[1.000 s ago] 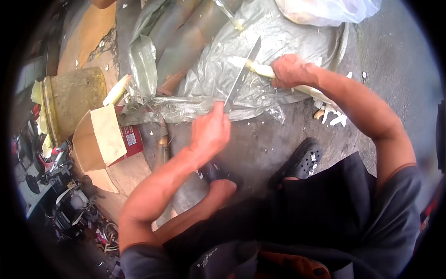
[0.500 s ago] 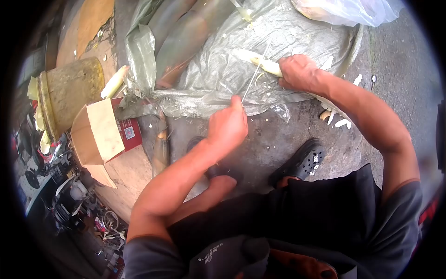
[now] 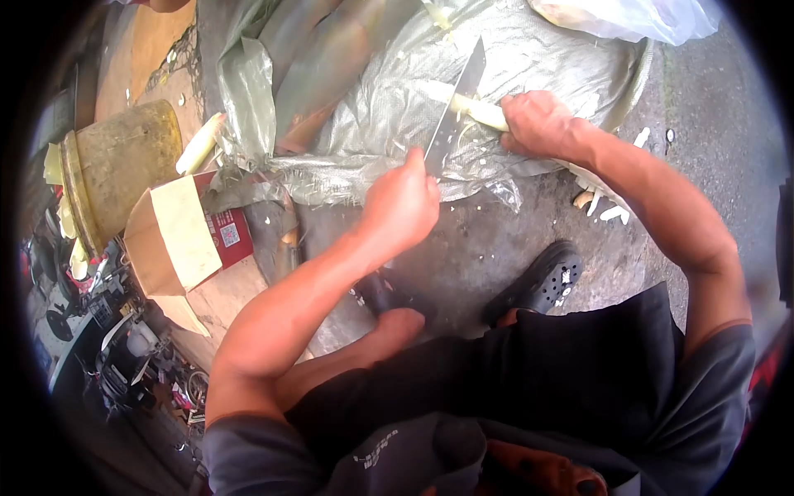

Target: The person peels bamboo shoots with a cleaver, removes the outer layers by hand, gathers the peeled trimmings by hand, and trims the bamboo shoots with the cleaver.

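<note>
My left hand (image 3: 401, 202) is closed round the handle of a long knife (image 3: 457, 103), its blade pointing up and away from me. The blade crosses a pale peeled stalk (image 3: 490, 114); whether the edge touches it I cannot tell. The near end of the stalk is in my closed right hand (image 3: 538, 124). Below both hands lies a crumpled grey plastic sheet (image 3: 364, 120). Large brown, blurred stalks (image 3: 318, 66) rest at the sheet's left part.
At the left are a dirty yellow bucket (image 3: 128, 165), an open cardboard box (image 3: 169, 240) and another pale stalk (image 3: 200, 145). A clear plastic bag (image 3: 628, 16) sits top right, white scraps (image 3: 614, 213) below it. Part of another person (image 3: 165, 4) shows top left.
The blade swung toward me along the stalk, then back up and away. Both hands sit slightly further right in view than a second ago, still holding the same things.
</note>
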{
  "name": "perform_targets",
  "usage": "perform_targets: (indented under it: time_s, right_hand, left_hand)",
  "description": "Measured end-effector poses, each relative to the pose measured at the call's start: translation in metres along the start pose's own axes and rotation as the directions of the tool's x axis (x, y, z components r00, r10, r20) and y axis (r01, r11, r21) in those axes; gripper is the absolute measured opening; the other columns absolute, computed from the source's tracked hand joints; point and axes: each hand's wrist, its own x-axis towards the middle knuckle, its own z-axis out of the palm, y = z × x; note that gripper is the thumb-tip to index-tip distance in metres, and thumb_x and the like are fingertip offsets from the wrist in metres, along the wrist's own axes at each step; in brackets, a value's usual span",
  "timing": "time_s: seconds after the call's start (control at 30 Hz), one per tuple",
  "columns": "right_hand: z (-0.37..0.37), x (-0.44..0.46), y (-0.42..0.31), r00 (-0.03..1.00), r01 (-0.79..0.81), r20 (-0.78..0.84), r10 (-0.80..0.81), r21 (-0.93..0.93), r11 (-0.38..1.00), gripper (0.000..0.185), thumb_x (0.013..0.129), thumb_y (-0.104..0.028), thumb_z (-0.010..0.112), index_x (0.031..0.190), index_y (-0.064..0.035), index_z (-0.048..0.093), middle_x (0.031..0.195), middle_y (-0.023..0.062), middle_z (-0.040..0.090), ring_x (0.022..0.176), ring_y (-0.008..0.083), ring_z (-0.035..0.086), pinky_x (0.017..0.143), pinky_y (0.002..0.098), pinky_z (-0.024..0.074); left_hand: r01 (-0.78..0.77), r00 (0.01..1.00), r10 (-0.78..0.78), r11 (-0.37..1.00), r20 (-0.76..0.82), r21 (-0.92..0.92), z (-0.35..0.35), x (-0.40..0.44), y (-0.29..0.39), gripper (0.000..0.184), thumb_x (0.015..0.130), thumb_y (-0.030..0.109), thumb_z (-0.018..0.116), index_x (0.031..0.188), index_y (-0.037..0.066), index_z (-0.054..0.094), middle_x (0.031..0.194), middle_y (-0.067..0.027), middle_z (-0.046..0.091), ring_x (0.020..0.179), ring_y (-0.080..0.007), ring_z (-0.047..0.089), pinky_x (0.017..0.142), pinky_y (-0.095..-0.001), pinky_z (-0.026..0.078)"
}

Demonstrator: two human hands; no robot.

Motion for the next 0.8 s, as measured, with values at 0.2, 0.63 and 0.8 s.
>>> perform_targets:
  time_s: [0.2,0.63,0.8]
  right_hand:
    - [0.006,0.003,0.003,0.995,0.101,0.042,-0.093,-0.277,0.956,0.030,0.089,-0.026,0.063,0.096,0.0026,0.059,0.075,0.0149,0.067,0.067,0.0268,0.068,0.062,0.0407,0.0562]
    - [0.008,0.000,0.004,0.996,0.007,-0.090,-0.002,0.054,0.998,0.032,0.088,-0.029,0.062,0.093,0.0025,0.068,0.087,0.0196,0.072,0.082,0.0322,0.072,0.074,0.0408,0.0578]
    - [0.014,0.008,0.011,0.991,0.018,-0.132,-0.018,-0.003,1.000,0.033,0.089,-0.031,0.061,0.090,0.0019,0.068,0.083,0.0193,0.072,0.076,0.0320,0.072,0.070,0.0403,0.0579]
  left_hand:
    - [-0.098,0.990,0.066,0.956,-0.125,-0.278,0.026,0.005,-0.016,0.025,0.093,0.011,0.053,0.106,-0.009,0.051,0.077,-0.0296,0.064,0.074,-0.0494,0.063,0.071,-0.0552,0.049]
    - [-0.186,0.950,0.176,0.982,-0.259,-0.015,0.031,0.003,-0.010,0.035,0.092,0.013,0.055,0.118,-0.011,0.049,0.071,-0.0279,0.064,0.067,-0.0489,0.063,0.063,-0.0557,0.047]
    - [-0.146,0.981,0.154,0.986,-0.121,0.080,0.029,-0.015,-0.005,0.034,0.092,0.012,0.055,0.116,-0.011,0.049,0.068,-0.0282,0.063,0.064,-0.0489,0.062,0.062,-0.0578,0.046]
